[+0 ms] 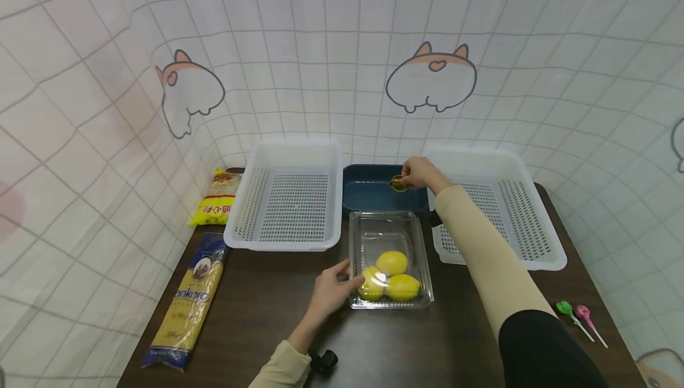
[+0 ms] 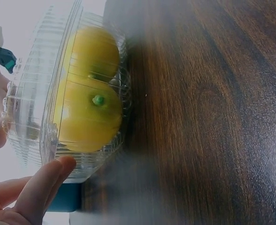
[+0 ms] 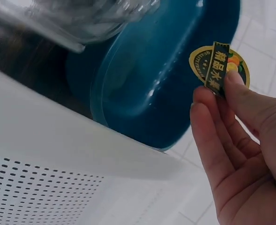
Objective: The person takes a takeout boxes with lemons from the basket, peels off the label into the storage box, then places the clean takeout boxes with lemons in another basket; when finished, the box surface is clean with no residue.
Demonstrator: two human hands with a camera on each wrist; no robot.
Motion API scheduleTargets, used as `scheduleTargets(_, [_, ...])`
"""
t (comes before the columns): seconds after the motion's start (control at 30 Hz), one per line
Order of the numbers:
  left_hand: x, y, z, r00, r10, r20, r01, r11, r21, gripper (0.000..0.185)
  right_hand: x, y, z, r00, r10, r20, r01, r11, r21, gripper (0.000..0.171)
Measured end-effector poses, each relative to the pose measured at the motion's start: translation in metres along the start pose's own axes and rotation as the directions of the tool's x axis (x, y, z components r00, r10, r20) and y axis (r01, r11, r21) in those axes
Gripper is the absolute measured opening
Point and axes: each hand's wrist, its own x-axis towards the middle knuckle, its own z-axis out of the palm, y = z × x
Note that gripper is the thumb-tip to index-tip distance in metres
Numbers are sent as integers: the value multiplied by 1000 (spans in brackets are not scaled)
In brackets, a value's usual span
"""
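Note:
My right hand (image 1: 422, 174) pinches a small black-and-gold fruit sticker (image 3: 220, 68) between thumb and fingertips, over the dark blue tray (image 1: 369, 198). In the right wrist view the sticker shows Chinese characters and an orange fruit picture. Before me lies a closed clear plastic clamshell box (image 1: 382, 233) with yellow lemons (image 1: 392, 263) in its near half. My left hand (image 1: 330, 290) holds the box by its left side, thumb over the lid and fingers at the rim. The left wrist view shows its fingertips (image 2: 65, 164) against the seam of the box, close to a lemon.
White perforated baskets stand left (image 1: 296, 204) and right (image 1: 513, 221) of the blue tray. At the left lie a yellow food bag (image 1: 214, 207) and a long pasta packet (image 1: 189, 305). Green (image 1: 563, 308) and pink (image 1: 583, 312) lollipops lie near the table's right edge.

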Motion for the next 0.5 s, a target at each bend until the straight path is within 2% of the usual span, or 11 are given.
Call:
scheduleTargets(0.3, [-1, -3, 1, 1000, 0, 3, 0, 1000, -7, 64, 21, 8, 6, 998, 43, 44, -43, 999, -5, 18])
scheduleTargets(0.5, [-1, -2, -1, 1000, 5, 11, -4, 1000, -27, 65, 34, 12, 13, 997, 43, 58, -42, 999, -16, 12])
